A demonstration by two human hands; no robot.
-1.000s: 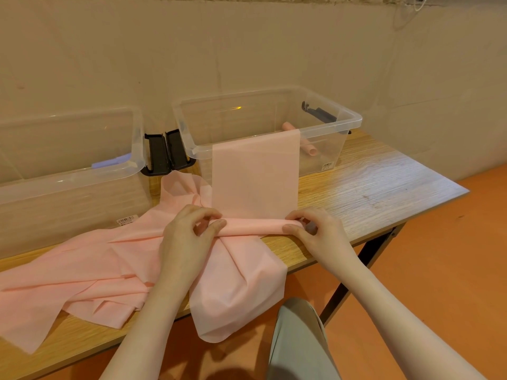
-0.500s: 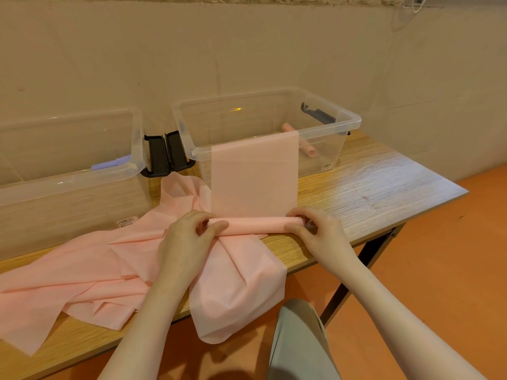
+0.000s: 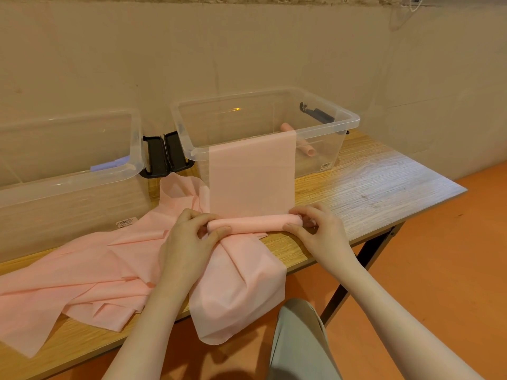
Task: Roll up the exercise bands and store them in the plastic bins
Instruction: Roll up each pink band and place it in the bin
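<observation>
**One band part-rolled, most of the pile still loose**

Nearest you, a loose tail of pink exercise band (image 3: 241, 294) hangs off the front edge of the desk (image 3: 370, 193), and more pink bands (image 3: 82, 272) sprawl flat and crumpled across the desk's left side. None of that material is rolled yet, and you cannot tell from this view how many separate bands lie in the heap.

Just beyond the tail, your hands work the roll (image 3: 252, 224). Your left hand (image 3: 189, 242) curls its fingers and thumb round the roll's left end; your right hand (image 3: 319, 233) pinches the right end the same way. The roll lies on top of the loose fabric, its long axis running left to right, parallel to the desk's front edge. It looks thin, so you judge it only a few turns in.

From the roll, the unrolled length of this band (image 3: 251, 174) runs straight away from you and up over the near rim of the right clear plastic bin (image 3: 354, 120). That stretch is still to be wound.

Inside that bin lies one finished pink roll (image 3: 308, 148), pointing diagonally with an open end toward the bin's front right corner. The left clear plastic bin (image 3: 134, 149) shows something pale purple (image 3: 109, 165) inside; what it is you cannot make out.

So: one pink roll stored, one in hand, the rest to go.
</observation>
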